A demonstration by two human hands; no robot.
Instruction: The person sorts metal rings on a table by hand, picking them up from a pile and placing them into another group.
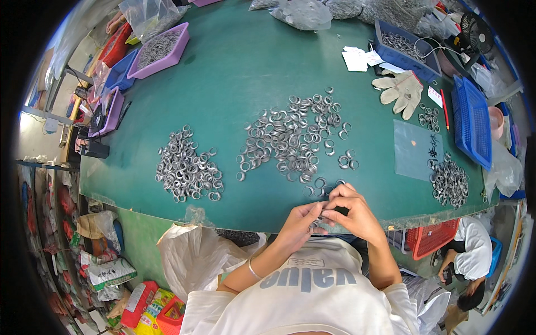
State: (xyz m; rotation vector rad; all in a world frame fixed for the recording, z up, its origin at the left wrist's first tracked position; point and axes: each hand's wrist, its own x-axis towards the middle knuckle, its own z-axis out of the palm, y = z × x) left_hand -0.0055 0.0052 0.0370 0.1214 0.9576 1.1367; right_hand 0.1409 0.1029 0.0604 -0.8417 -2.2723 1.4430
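Close in front of my body, at the near edge of the green table (223,84), both hands come together. My left hand (302,223) is closed, its fingers and thumb round grey metal rings, only partly visible. My right hand (353,211) pinches with thumb and fingertips against the left; what it grips is mostly covered by the fingers. Just beyond the hands lie a few loose metal rings (320,183). A wide heap of rings (285,139) spreads over the table's middle, with a smaller pile (187,164) to the left and another (449,181) to the right.
A work glove (403,92), a clear plastic sheet (412,146) and a red pen (444,109) lie at right, beside blue baskets (470,123). A pink tray (178,47) of rings stands far left. A small fan (475,33) is far right. Another person (473,248) crouches at lower right.
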